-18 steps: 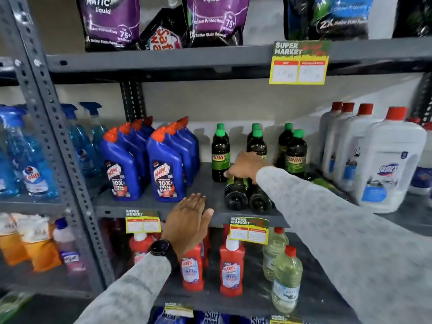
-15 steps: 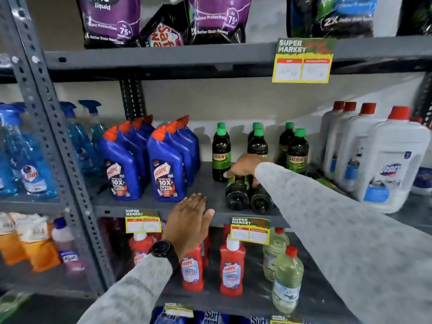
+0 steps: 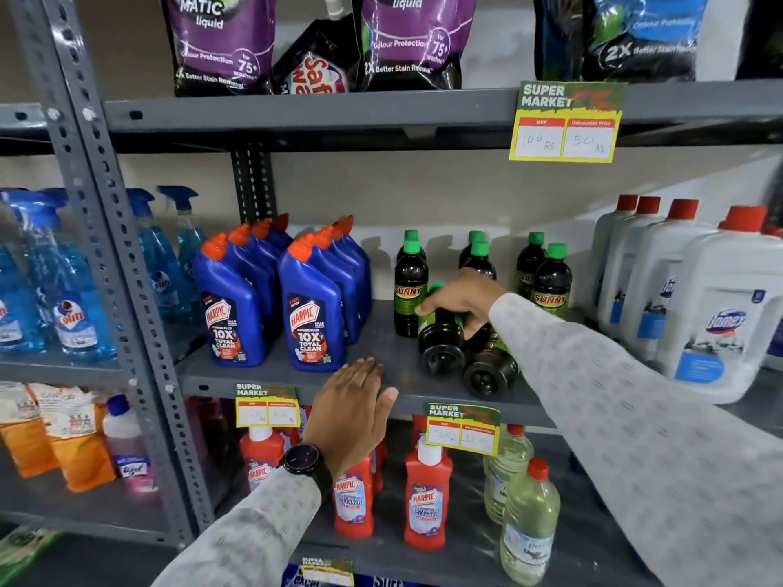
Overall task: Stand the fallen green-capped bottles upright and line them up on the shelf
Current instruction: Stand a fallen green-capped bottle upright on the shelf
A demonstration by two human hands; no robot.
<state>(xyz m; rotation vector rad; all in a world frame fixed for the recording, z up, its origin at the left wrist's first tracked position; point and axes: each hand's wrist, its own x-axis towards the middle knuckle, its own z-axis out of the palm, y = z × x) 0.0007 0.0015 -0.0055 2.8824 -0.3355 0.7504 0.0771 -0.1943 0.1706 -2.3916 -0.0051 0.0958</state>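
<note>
Two dark green-capped bottles lie on their sides on the grey middle shelf (image 3: 271, 377), bases toward me. My right hand (image 3: 459, 299) is closed around the left fallen bottle (image 3: 440, 343), whose green cap pokes out past my fingers. The right fallen bottle (image 3: 491, 368) lies beside it, partly under my sleeve. Several upright green-capped bottles stand behind, one at the left (image 3: 410, 286) and one at the right (image 3: 551, 281). My left hand (image 3: 351, 410) rests flat and open on the shelf's front edge, holding nothing.
Blue Harpic bottles (image 3: 313, 307) crowd the shelf to the left, and large white red-capped jugs (image 3: 720, 302) stand at the right. Price tags (image 3: 462, 427) hang on the shelf edge. Red bottles and clear bottles fill the shelf below.
My right hand has closed around the left fallen bottle and raised its cap end slightly. My left hand stays on the shelf edge.
</note>
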